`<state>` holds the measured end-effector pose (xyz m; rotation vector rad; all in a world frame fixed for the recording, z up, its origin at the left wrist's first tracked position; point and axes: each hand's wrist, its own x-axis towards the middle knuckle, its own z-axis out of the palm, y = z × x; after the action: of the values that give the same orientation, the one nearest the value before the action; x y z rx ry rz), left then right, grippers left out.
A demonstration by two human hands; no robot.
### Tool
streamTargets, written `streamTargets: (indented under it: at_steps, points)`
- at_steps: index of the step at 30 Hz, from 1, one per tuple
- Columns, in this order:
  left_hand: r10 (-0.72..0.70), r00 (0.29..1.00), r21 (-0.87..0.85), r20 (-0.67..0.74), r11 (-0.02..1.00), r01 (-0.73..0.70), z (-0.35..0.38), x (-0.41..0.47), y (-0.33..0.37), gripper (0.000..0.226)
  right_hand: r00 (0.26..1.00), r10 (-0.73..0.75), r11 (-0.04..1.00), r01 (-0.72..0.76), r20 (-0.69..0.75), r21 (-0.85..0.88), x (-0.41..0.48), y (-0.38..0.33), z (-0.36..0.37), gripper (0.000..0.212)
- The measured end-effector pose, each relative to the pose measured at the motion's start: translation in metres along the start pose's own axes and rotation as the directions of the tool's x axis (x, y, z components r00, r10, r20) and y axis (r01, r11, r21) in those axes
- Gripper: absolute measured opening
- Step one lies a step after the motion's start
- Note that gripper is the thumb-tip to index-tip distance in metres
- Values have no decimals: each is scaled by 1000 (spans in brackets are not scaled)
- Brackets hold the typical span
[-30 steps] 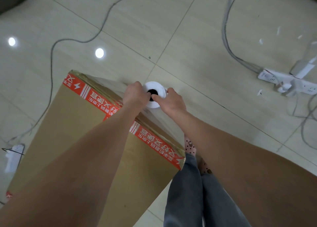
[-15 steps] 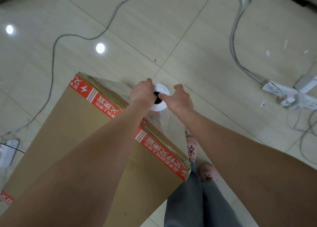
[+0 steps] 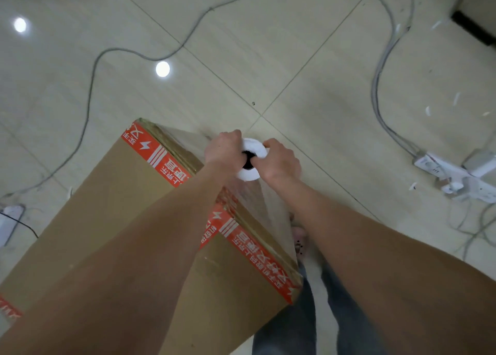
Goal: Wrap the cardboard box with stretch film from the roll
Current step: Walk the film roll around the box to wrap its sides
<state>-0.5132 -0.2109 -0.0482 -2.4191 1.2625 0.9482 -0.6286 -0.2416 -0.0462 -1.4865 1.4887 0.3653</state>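
A tall brown cardboard box (image 3: 112,209) with red printed tape along its top edge stands on the tiled floor at the lower left. A white stretch film roll (image 3: 251,173) stands upright beside the box's far side, seen end-on with its dark core. My left hand (image 3: 224,150) grips the roll's top from the left and my right hand (image 3: 280,161) grips it from the right, a thumb reaching into the core. Clear film (image 3: 268,215) runs from the roll along the box's right side face.
Grey cables (image 3: 88,96) snake across the floor at the left and upper right. A white power strip (image 3: 456,177) with plugs lies at the right. Another white device (image 3: 8,220) sits at the left edge. My legs in jeans (image 3: 308,325) stand next to the box.
Both hands and the roll have stayed together by the box's far side; the view has shifted, and the roll sits slightly further along the box face toward its right corner.
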Motion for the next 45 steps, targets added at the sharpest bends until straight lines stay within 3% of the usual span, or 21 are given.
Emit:
streamTargets:
  at_steps: [5, 8, 10, 16, 22, 27, 32, 36, 40, 45]
  points:
    - [-173, 985, -129, -18, 977, 170, -10, 5, -15, 33, 997, -79, 984, 82, -20, 161, 8, -12, 2, 56]
    - [-296, 955, -191, 14, 937, 293, -15, 9, -23, 38, 991, -13, 982, -12, 131, 188, 10, -20, 1, 70]
    - [-321, 946, -181, 38, 929, 322, -15, 10, -26, 39, 974, 8, 987, -45, 225, 156, 15, -24, 3, 68]
    - [-236, 972, 15, 15, 972, 236, -22, 13, -24, 33, 976, 27, 998, -38, 216, 47, 23, -40, 9, 55]
    - [45, 999, 223, -13, 974, -41, -30, 25, -11, 41, 985, 2, 1000, -1, 171, -4, 29, -47, 9, 50]
    - [96, 995, 250, -25, 964, -87, -36, 35, -13, 29, 993, -69, 996, 75, 99, -57, 34, -51, 5, 37]
    - [-111, 991, 6, -75, 994, 111, -39, 37, -22, 24, 968, -239, 944, 249, 71, -217, 48, -68, -7, 35]
    - [-314, 944, -168, -99, 941, 295, -49, 39, -29, 28, 943, -308, 932, 325, 122, -159, 60, -82, -14, 45]
    - [-454, 890, -273, -48, 863, 425, -59, 44, -32, 30, 951, -141, 983, 168, 275, -77, 67, -93, -8, 61]
    - [-486, 874, -223, 6, 851, 475, -58, 42, -32, 28, 945, -56, 993, 87, 323, -82, 74, -102, -2, 51]
